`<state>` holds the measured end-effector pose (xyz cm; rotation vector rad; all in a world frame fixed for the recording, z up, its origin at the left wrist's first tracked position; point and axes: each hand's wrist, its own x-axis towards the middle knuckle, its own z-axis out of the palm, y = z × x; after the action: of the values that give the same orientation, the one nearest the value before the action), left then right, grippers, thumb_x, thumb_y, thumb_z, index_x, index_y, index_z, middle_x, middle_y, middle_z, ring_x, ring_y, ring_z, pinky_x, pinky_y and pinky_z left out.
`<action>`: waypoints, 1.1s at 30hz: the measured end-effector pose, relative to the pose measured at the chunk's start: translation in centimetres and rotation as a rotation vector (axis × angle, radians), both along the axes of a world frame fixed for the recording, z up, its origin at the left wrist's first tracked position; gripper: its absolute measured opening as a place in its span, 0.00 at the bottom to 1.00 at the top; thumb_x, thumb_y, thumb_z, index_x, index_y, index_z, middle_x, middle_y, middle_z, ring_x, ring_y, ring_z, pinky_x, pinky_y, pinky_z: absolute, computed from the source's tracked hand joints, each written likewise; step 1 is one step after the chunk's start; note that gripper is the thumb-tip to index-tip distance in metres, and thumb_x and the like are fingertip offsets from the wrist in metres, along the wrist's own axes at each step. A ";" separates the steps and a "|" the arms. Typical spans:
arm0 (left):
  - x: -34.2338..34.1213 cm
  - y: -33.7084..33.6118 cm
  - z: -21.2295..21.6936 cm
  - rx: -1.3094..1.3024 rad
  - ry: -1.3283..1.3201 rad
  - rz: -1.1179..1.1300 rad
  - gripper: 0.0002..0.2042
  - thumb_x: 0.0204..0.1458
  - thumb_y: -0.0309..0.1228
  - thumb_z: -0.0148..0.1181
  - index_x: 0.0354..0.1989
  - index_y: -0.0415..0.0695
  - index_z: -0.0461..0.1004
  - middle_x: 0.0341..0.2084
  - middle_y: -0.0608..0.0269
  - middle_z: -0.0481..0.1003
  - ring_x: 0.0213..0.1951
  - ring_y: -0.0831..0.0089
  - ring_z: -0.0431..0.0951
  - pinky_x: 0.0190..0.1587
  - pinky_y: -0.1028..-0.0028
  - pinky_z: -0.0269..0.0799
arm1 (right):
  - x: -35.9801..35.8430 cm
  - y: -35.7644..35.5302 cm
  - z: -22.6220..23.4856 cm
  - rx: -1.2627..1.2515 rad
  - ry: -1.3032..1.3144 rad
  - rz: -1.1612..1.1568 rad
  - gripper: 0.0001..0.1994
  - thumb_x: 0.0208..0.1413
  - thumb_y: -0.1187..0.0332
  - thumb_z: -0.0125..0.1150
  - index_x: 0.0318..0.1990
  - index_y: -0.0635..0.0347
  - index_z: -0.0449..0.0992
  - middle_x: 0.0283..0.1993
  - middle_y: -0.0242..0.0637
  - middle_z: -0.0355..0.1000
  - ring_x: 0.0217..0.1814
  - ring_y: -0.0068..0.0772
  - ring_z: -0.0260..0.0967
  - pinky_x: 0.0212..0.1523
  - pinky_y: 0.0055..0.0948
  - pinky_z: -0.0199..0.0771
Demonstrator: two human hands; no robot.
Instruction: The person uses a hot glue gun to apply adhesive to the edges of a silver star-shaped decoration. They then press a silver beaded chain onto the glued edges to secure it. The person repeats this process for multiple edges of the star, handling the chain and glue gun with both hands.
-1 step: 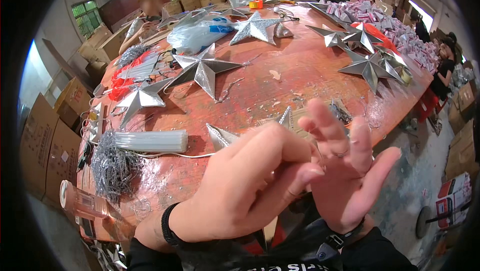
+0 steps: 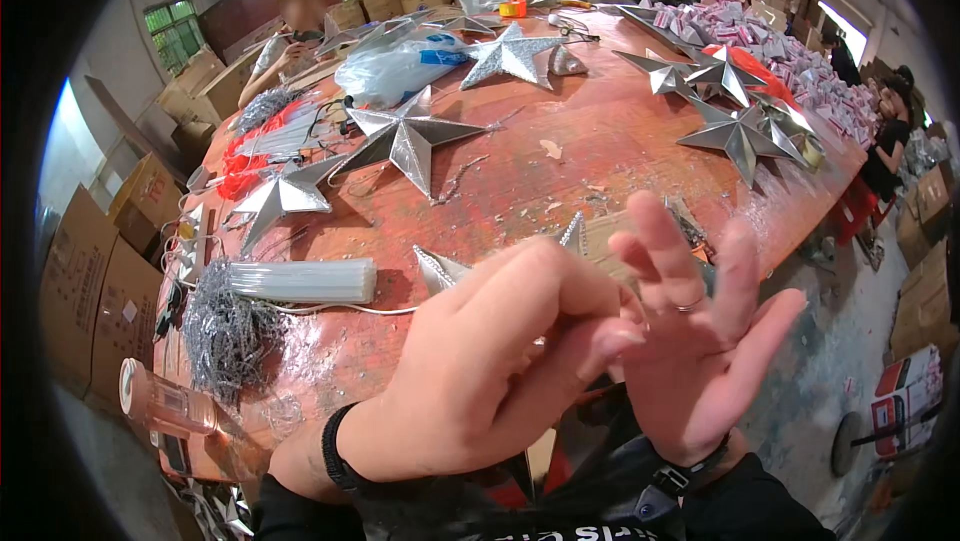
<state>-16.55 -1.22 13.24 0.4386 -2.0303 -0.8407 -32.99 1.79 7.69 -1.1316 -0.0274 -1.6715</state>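
Note:
My left hand [image 2: 480, 361], with a black band at its wrist, is closed in a pinch. Its fingertips meet the fingers of my right hand; whatever lies between them is too small or hidden to make out. My right hand [image 2: 695, 361] has its palm turned up, fingers spread and a ring on one finger. Behind both hands lies a silver star with tinsel edging [image 2: 437, 271], mostly covered by them. Another shiny star point [image 2: 540, 461] shows below my left hand.
On the red table [image 2: 560, 176] lie silver stars [image 2: 405, 141], a tinsel heap [image 2: 225, 331] and a bundle of clear sticks [image 2: 305, 281]. A clear jar [image 2: 165, 401] stands near left. A pile of small packets [image 2: 770, 51] covers the far right. Another person [image 2: 290, 51] sits far left.
My right hand's fingers have shifted slightly to the right and spread a little. My left hand keeps its pinch almost in place.

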 end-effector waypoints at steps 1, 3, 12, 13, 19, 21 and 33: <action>0.1 0.0 0.0 0.048 0.022 0.011 0.07 0.59 0.28 0.54 0.38 0.36 0.66 0.30 0.60 0.71 0.30 0.78 0.71 0.33 0.79 0.66 | -0.4 -0.3 0.0 -0.011 -0.014 0.008 0.37 0.62 0.37 0.20 0.69 0.53 0.43 0.67 0.54 0.54 0.70 0.47 0.49 0.64 0.41 0.54; 0.2 0.0 0.1 0.143 0.068 0.030 0.05 0.59 0.24 0.53 0.39 0.35 0.66 0.31 0.60 0.71 0.31 0.79 0.71 0.33 0.80 0.67 | -0.9 -0.6 0.1 -0.023 -0.037 0.050 0.40 0.61 0.35 0.21 0.71 0.54 0.32 0.67 0.54 0.56 0.71 0.47 0.48 0.65 0.42 0.53; 0.4 0.2 0.9 0.389 0.222 -0.019 0.11 0.52 0.18 0.59 0.44 0.32 0.70 0.38 0.56 0.74 0.39 0.74 0.77 0.39 0.77 0.76 | -0.5 -0.7 0.2 -0.096 0.062 0.051 0.50 0.56 0.30 0.24 0.68 0.68 0.22 0.64 0.55 0.60 0.75 0.45 0.39 0.71 0.39 0.41; 0.5 0.2 1.0 0.400 0.229 -0.032 0.12 0.52 0.18 0.60 0.44 0.31 0.70 0.37 0.56 0.74 0.39 0.74 0.77 0.39 0.77 0.76 | -0.2 -0.5 0.4 -0.108 0.078 0.002 0.51 0.55 0.29 0.23 0.68 0.68 0.22 0.63 0.55 0.61 0.75 0.45 0.39 0.71 0.39 0.39; 0.6 0.6 1.3 0.450 0.246 -0.005 0.10 0.53 0.22 0.59 0.42 0.32 0.71 0.34 0.57 0.75 0.34 0.76 0.77 0.38 0.76 0.76 | 0.8 0.5 0.5 -0.252 0.433 -0.551 0.56 0.46 0.24 0.21 0.68 0.67 0.27 0.65 0.51 0.58 0.74 0.46 0.42 0.71 0.41 0.39; 0.8 0.5 1.4 0.479 0.219 0.004 0.08 0.55 0.23 0.58 0.41 0.32 0.71 0.33 0.58 0.76 0.33 0.76 0.77 0.36 0.77 0.76 | 0.8 0.9 0.3 -0.254 0.561 -0.739 0.57 0.45 0.23 0.21 0.68 0.66 0.26 0.65 0.50 0.58 0.74 0.46 0.42 0.71 0.43 0.40; 0.4 0.4 0.8 0.525 0.304 -0.098 0.07 0.60 0.26 0.51 0.39 0.33 0.69 0.31 0.59 0.73 0.29 0.77 0.76 0.30 0.79 0.73 | 1.9 0.9 0.4 -0.114 0.263 -0.350 0.57 0.42 0.21 0.20 0.68 0.58 0.18 0.57 0.37 0.70 0.74 0.44 0.43 0.72 0.48 0.33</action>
<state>-16.12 -0.86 14.00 0.4659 -1.5490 -1.4184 -31.08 2.70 8.09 -1.5019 0.2594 -1.8274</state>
